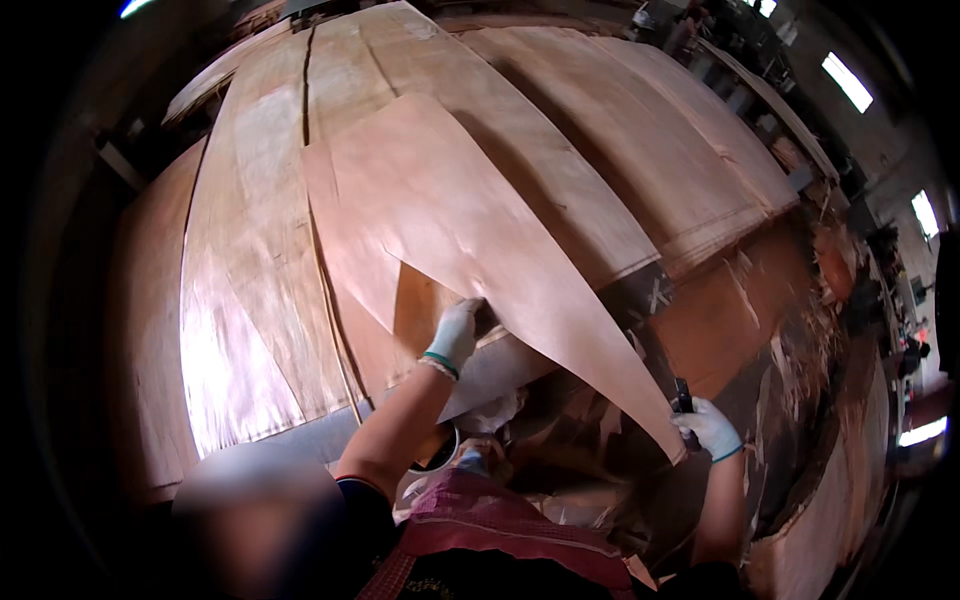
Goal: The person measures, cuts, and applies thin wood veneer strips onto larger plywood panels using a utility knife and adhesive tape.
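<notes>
A large pinkish wood veneer sheet (430, 190) lies slantwise over other sheets, its right end narrowing to a strip that hangs toward me. My left hand (455, 335), in a white glove with a green cuff, is closed at the notched near edge of this sheet. A dark patch beside its fingertips is unclear. At the far right of the strip, my right hand (712, 430), gloved alike, is closed around a black-handled tool (683, 395), whose working end I cannot make out. The strip's tip meets the fingers of that hand.
Long pale veneer sheets (250, 220) cover the wide table, with dark gaps between them. More sheets (640, 130) lie at the right. Veneer scraps (740, 290) pile up beyond my right hand. A person in a light cap (255, 480) is close at my left. A bucket (440, 450) stands below.
</notes>
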Demonstrator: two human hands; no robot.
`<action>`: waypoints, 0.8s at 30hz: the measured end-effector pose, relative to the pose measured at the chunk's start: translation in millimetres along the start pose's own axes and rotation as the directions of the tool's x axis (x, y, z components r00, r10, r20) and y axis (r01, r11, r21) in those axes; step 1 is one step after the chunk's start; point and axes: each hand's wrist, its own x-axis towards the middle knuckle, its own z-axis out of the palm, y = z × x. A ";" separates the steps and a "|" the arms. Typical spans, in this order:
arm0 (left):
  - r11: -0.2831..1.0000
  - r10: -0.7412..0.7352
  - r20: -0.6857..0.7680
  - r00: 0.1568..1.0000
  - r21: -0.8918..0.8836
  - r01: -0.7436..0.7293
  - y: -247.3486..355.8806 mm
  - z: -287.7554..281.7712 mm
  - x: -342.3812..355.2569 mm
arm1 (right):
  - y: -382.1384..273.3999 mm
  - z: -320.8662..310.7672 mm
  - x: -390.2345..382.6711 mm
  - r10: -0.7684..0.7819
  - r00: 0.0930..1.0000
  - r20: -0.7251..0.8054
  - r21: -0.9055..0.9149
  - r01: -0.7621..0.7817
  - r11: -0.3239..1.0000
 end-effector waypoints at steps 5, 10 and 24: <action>0.958 0.244 0.056 0.968 0.144 -0.249 -19.8 -3.3 11.4 | -60.7 -2.6 -10.5 -0.007 0.999 0.046 -0.149 0.013 0.989; 0.943 -0.283 0.054 0.958 0.198 0.268 13.0 -42.6 -28.1 | -154.2 37.9 -8.1 -0.083 0.974 0.212 -0.151 0.117 0.982; 0.017 0.746 -0.112 0.656 0.989 0.148 87.9 -157.1 -109.0 | -278.5 -43.9 16.3 -0.839 0.514 0.177 0.224 0.809 0.543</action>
